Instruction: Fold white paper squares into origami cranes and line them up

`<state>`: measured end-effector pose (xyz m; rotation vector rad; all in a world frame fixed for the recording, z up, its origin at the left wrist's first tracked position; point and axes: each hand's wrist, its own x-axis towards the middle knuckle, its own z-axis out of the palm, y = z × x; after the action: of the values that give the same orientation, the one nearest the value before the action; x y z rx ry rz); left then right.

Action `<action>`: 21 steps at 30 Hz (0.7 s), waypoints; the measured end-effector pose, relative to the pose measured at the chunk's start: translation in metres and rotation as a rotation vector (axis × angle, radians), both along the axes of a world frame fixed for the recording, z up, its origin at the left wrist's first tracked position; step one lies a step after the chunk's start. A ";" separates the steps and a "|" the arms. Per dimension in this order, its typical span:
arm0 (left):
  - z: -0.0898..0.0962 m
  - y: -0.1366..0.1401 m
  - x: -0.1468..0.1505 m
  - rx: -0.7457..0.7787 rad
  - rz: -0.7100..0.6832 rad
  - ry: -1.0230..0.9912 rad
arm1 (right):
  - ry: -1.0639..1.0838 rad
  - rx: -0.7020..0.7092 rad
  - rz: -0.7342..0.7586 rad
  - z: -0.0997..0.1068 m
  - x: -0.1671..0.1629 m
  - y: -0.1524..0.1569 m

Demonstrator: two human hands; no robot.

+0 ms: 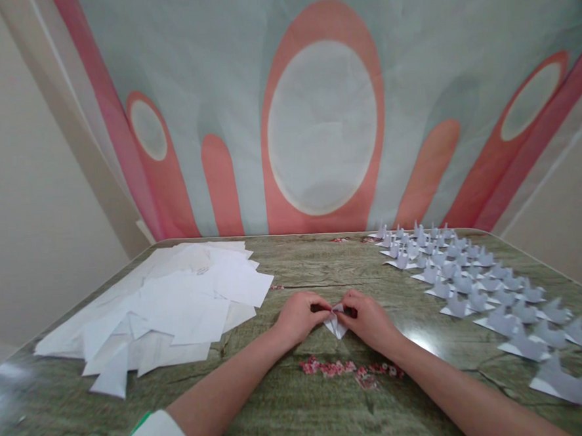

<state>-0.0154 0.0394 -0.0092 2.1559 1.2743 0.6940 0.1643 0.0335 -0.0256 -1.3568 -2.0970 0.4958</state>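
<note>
Between my two hands, at the middle of the table, is a small piece of folded white paper (338, 327) with a pointed lower end. My left hand (301, 317) pinches its left side between thumb and fingertips. On the opposite side, my right hand (369, 320) grips the paper the same way. The fingertips of both hands nearly meet at its top, hiding part of the folds. The paper's point faces toward me.
Loose white paper sheets (178, 304) lie in an overlapping pile on the left. Several rows of folded paper birds (472, 273) stand on the right. The wood-grain table (263, 404) bears a printed flower pattern (334, 366). A patterned backdrop (242, 69) rises behind its far edge.
</note>
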 end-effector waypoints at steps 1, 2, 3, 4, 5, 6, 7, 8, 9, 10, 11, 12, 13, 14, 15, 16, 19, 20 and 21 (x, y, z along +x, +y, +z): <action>0.000 0.002 0.001 -0.001 -0.002 0.002 | 0.000 0.000 0.001 -0.001 0.000 0.000; 0.000 0.003 0.001 0.000 -0.002 0.001 | 0.002 -0.001 0.003 -0.001 0.001 0.001; 0.000 0.003 0.002 0.003 -0.004 0.002 | 0.004 -0.002 0.006 -0.001 0.001 0.001; 0.000 0.003 0.002 0.007 -0.007 0.004 | 0.007 -0.004 0.009 -0.001 0.001 0.001; 0.000 0.003 0.002 0.012 -0.011 0.005 | 0.012 -0.005 0.013 -0.001 0.001 0.000; 0.000 0.003 0.002 0.018 -0.016 0.006 | 0.019 -0.008 0.015 -0.001 0.002 0.000; 0.000 0.002 0.002 0.022 -0.023 0.006 | 0.029 -0.012 0.016 0.000 0.002 0.000; 0.001 0.001 0.002 0.024 -0.030 0.006 | 0.041 -0.018 0.016 0.001 0.002 -0.001; 0.001 0.001 0.002 0.027 -0.036 0.004 | 0.053 -0.027 0.017 0.002 0.002 -0.001; 0.001 0.000 0.002 0.034 -0.040 0.001 | 0.064 -0.037 0.019 0.003 0.003 -0.002; 0.001 0.000 0.002 0.045 -0.044 -0.002 | 0.074 -0.047 0.022 0.004 0.003 -0.002; 0.001 0.000 0.002 0.059 -0.047 -0.005 | 0.082 -0.054 0.026 0.005 0.004 -0.002; 0.000 -0.001 0.002 0.074 -0.050 -0.007 | 0.087 -0.060 0.032 0.005 0.004 -0.002; 0.000 -0.001 0.002 0.090 -0.051 -0.009 | 0.090 -0.062 0.039 0.005 0.005 -0.002; -0.001 0.000 0.002 0.104 -0.049 -0.009 | 0.091 -0.060 0.046 0.005 0.005 -0.003; -0.002 0.000 0.002 0.113 -0.047 -0.008 | 0.089 -0.054 0.053 0.005 0.006 -0.004; -0.004 0.000 0.003 0.133 -0.036 -0.001 | 0.077 -0.030 0.074 0.007 0.006 -0.008; -0.004 0.000 0.003 0.135 -0.035 0.001 | 0.073 -0.021 0.082 0.008 0.005 -0.010; -0.004 0.000 0.003 0.135 -0.037 0.004 | 0.069 -0.012 0.090 0.009 0.005 -0.012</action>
<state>-0.0123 0.0397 -0.0135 2.2837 1.2181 0.7813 0.1689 0.0215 -0.0164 -1.2382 -2.1092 0.5845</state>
